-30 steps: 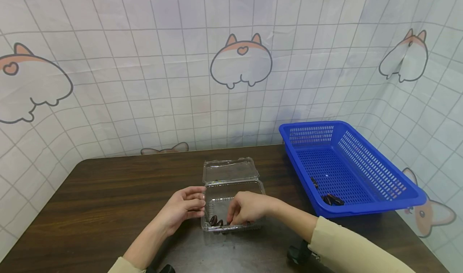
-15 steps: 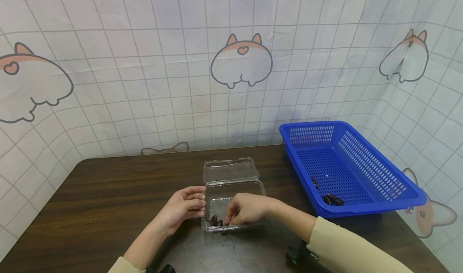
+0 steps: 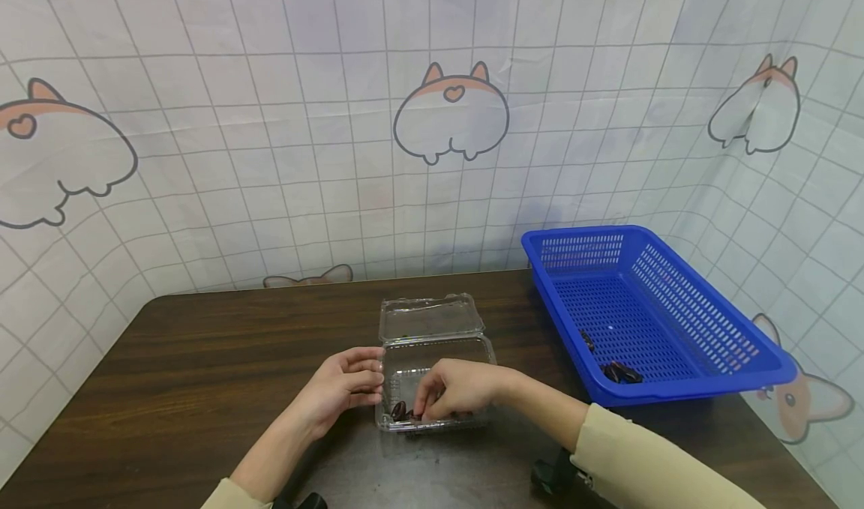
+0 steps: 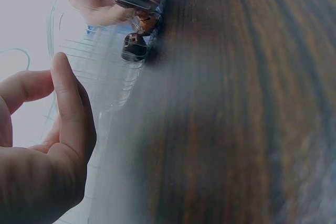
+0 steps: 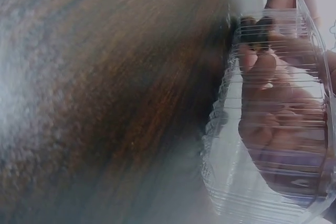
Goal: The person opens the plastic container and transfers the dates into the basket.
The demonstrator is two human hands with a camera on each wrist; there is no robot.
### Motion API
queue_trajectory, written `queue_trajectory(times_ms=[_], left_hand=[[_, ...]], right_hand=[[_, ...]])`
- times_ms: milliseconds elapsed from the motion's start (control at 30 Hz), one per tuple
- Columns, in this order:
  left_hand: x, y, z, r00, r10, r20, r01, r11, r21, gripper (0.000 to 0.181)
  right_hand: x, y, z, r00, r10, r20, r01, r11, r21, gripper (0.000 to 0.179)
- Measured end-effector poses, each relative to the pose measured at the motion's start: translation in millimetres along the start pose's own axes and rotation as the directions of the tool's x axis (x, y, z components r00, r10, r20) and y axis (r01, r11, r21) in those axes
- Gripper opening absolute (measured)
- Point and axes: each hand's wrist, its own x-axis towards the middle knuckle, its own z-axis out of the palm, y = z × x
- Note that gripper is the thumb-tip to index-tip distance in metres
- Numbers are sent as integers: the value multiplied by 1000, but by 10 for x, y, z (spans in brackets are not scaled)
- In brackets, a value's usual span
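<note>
A clear plastic clamshell box (image 3: 439,349) stands on the table, its lid (image 3: 432,318) folded back. Several glossy dark brown dates (image 3: 399,411) lie along its near side. My left hand (image 3: 340,385) rests its fingertips at the left rim, fingers loosely extended. Inside the box, my right hand (image 3: 455,390) points downward, with thumb and fingers pinching at a date beside the others. In the left wrist view, more dates (image 4: 134,47) show through the ribbed wall. The right wrist view has the right fingertips right at the dark dates (image 5: 255,29), seen through the plastic.
A blue plastic basket (image 3: 556,310) stands to the right, with a few dates (image 3: 621,372) in its near left corner. The dark wood table (image 3: 216,351) meets a fabric backdrop (image 3: 297,157) with a grid and cartoon print.
My right hand has shifted slightly left inside the box, toward the dates at its near left corner, covering part of them. My left hand and the basket have stayed put.
</note>
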Motion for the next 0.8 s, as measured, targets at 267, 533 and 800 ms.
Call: queue_trajectory(times_ms=[267,533,800], left_hand=[[5,-8,-11,1000,2,5,-2,1000,-2,54],[10,-11,-11,1000,0,6,0,1000,-5,54],[4,-7,-6,1000,0,6,0,1000,-3,55]], right_hand=[[9,14,6,1000,1,-20,0,998,59,8],[-25,-4,-45,997,-20,-73,29,993,116,8],[-85,-23,-100,992,-24,-127,41,990,137,8]])
